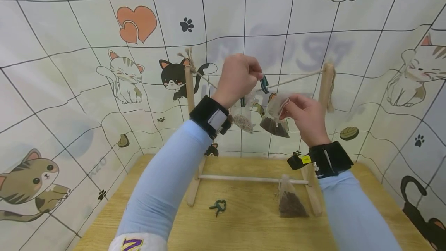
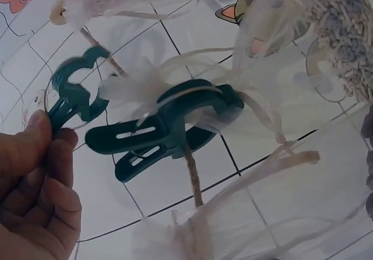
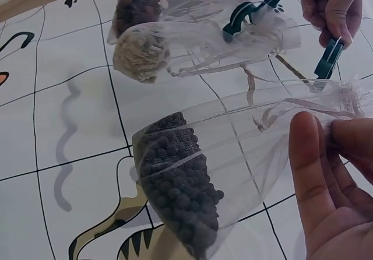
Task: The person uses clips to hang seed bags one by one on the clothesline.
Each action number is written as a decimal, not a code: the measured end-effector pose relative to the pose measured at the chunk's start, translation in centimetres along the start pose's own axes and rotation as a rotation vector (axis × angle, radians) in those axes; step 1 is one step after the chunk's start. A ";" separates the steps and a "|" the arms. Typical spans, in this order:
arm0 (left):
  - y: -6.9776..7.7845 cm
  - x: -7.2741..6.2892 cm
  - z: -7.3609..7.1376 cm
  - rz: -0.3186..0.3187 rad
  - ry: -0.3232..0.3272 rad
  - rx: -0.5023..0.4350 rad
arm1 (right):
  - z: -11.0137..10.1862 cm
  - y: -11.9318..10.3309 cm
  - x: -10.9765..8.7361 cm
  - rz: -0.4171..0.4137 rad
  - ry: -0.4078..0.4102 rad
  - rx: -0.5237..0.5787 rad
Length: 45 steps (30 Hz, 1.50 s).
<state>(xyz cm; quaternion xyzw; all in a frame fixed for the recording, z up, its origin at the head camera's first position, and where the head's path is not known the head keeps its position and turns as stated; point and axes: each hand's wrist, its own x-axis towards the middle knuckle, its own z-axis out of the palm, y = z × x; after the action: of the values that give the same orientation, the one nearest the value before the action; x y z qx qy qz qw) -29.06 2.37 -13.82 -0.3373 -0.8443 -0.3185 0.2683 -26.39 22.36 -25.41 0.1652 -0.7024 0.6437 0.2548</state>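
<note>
My left hand (image 1: 239, 76) pinches a dark green spring clip (image 2: 73, 91) by its handles, its jaws parted, near the sagging rope (image 1: 296, 79). Lower and to the right, my right hand (image 1: 308, 117) holds a sheer drawstring pouch (image 3: 250, 149) near its gathered top, between thumb and fingers. Small dark round beads (image 3: 175, 178) fill the pouch's bottom. Beside it, a second green clip (image 2: 175, 117) fastens a sheer pouch of pale pellets (image 1: 242, 122) to the rope. Behind that one, the right wrist view shows a pouch of reddish-brown bits (image 3: 138, 6).
The rope runs between two wooden posts (image 1: 326, 84) of a frame with a pale lower bar (image 1: 240, 178). On the wooden table (image 1: 156, 220) lie some green clips (image 1: 219, 206) and a pouch with dark contents (image 1: 290, 204). A cat-printed cloth (image 1: 223, 14) surrounds it.
</note>
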 end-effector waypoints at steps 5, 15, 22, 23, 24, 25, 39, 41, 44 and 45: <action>-0.5 0.4 0.1 -0.056 -0.041 -0.050 | 0.6 -0.7 1.0 0.006 0.043 -0.089; -0.6 0.4 0.8 -0.156 -0.093 -0.085 | 2.3 -1.3 1.8 -0.077 0.087 -0.057; -0.4 0.4 1.0 -0.164 -0.146 -0.060 | 2.8 -1.1 2.1 -0.088 0.120 -0.064; -0.4 0.4 1.0 -0.164 -0.163 -0.062 | 2.8 -1.1 2.1 -0.086 0.124 -0.069; -0.4 0.4 0.9 -0.163 -0.182 -0.064 | 2.8 -1.1 2.1 -0.085 0.126 -0.074; -0.4 0.4 0.9 -0.161 -0.201 -0.060 | 2.8 -1.1 2.1 -0.087 0.127 -0.077; -0.6 -0.1 -0.1 -0.044 -0.380 0.052 | 2.5 -1.1 1.7 -0.047 0.083 -0.209; -0.6 -0.4 -0.2 -0.004 -0.383 0.067 | 2.3 -1.0 1.7 -0.045 0.069 -0.231; -0.5 -0.8 -0.5 0.053 -0.367 0.098 | 1.8 -0.9 1.6 -0.044 0.033 -0.258; -0.5 -1.0 -0.6 0.073 -0.354 0.114 | 1.6 -0.9 1.5 -0.042 0.015 -0.275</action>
<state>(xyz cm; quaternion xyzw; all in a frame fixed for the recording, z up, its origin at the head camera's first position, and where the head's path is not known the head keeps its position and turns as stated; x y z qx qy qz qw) -28.68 1.26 -14.24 -0.4026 -0.8823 -0.1958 0.1455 -27.34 20.83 -23.87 0.1386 -0.7787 0.5369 0.2936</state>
